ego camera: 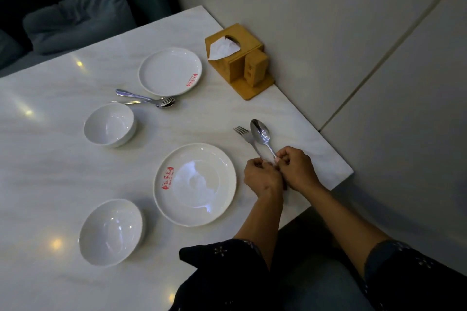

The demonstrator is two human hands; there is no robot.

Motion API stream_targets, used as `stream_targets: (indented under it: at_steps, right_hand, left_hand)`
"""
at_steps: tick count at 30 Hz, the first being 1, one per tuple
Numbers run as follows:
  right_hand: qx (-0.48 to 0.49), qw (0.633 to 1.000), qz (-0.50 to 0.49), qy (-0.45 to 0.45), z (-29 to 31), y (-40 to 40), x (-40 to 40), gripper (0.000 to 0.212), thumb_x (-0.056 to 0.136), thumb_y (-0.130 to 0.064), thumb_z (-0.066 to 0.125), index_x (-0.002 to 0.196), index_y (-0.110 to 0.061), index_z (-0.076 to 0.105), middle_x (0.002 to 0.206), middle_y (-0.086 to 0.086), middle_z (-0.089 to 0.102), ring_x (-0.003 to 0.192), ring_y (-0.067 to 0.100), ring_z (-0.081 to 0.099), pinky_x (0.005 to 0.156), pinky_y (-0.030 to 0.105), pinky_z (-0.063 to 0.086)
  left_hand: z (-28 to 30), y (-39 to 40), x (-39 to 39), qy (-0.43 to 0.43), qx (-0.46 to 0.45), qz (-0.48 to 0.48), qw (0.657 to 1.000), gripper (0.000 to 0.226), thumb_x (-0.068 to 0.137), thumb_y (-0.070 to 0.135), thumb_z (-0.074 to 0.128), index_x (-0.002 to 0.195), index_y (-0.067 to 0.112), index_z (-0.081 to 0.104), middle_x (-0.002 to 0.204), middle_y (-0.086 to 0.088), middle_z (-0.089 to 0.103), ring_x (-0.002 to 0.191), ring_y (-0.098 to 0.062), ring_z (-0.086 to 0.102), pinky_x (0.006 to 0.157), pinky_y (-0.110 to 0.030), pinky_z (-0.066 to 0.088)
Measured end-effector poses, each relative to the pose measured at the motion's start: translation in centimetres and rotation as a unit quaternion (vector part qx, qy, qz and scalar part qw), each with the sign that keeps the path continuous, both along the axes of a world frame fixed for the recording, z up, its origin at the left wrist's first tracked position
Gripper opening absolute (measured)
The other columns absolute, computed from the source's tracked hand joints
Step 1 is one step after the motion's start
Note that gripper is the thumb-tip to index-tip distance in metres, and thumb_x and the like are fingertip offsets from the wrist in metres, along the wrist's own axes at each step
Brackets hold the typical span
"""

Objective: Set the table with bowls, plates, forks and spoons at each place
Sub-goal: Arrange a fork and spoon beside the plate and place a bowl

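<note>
1. The desk (63,164), white and glossy, carries two place settings; its right edge and near corner lie just beyond the right hand (295,169), so little room is left on that side for cutlery.
2. The near plate (194,184) sits just left of the left hand (262,179). Its rim looks to be the line the cutlery is being squared against, and it limits any shift leftward.
3. The near bowl (111,232) lies well to the left of the hands and nearer the person, out of the way.
4. The far plate (170,71) and far bowl (109,124) lie ahead and to the left of the hands, with a second spoon and fork pair (151,101) between them, heads crossed; that place appears done.
5. A wooden tissue holder (237,58) stands ahead of the hands by the wall, apart from the working spot.
6. Both hands are closed together on the handle ends: the right pinches the spoon (261,134), the left seems to grip the fork (246,136), though the fingers hide the exact hold. Heads point away, side by side, just right of the near plate, probably being aligned before release.
</note>
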State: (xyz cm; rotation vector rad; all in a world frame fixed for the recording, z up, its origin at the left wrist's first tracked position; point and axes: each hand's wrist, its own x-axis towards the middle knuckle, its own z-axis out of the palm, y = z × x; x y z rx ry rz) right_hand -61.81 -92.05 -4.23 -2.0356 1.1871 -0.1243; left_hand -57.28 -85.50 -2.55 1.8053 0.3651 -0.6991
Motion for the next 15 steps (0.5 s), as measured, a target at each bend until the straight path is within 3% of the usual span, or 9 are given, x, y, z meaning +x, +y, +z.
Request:
stream_targets:
  at_steps: [5,8,10,15]
  right_hand:
    - [-0.013,1.000,0.024,0.008,-0.1,-0.5,0.5,0.010,0.093,-0.019,0.060,0.092,-0.010,0.064,0.090,0.010,0.071,0.081,0.024,0.066,0.076,0.037,0.057]
    - [-0.037,0.998,0.043,0.017,-0.1,-0.3,0.7,0.012,0.093,-0.021,0.060,0.090,-0.010,0.063,0.090,0.010,0.068,0.079,0.024,0.064,0.071,0.034,0.055]
    - [-0.036,0.998,0.051,0.014,-0.3,-0.2,0.9,0.011,0.092,-0.021,0.060,0.089,-0.011,0.062,0.092,0.010,0.067,0.080,0.024,0.064,0.069,0.032,0.054]
    - [-0.048,0.997,0.052,0.012,-0.1,-0.2,1.4,0.010,0.091,-0.020,0.061,0.095,-0.011,0.061,0.095,0.009,0.068,0.084,0.024,0.065,0.073,0.035,0.057]
  left_hand:
    - [0.1,-0.6,0.6,0.000,0.039,-0.007,0.999,0.017,0.088,0.005,0.059,0.103,0.003,0.067,0.095,-0.008,0.067,0.080,-0.017,0.058,0.072,-0.024,0.045]
    - [0.3,-0.5,0.7,0.008,0.044,-0.017,0.999,0.021,0.086,0.006,0.058,0.105,0.004,0.067,0.104,-0.009,0.070,0.090,-0.021,0.064,0.078,-0.026,0.050]
    - [0.2,-0.5,0.9,0.013,0.037,-0.026,0.999,0.021,0.085,0.007,0.059,0.104,0.005,0.067,0.104,-0.010,0.071,0.096,-0.023,0.067,0.083,-0.030,0.054]
    - [1.0,1.1,1.3,0.000,-0.009,-0.056,0.998,0.010,0.084,0.013,0.060,0.094,0.009,0.061,0.092,-0.009,0.067,0.087,-0.027,0.067,0.077,-0.036,0.057]
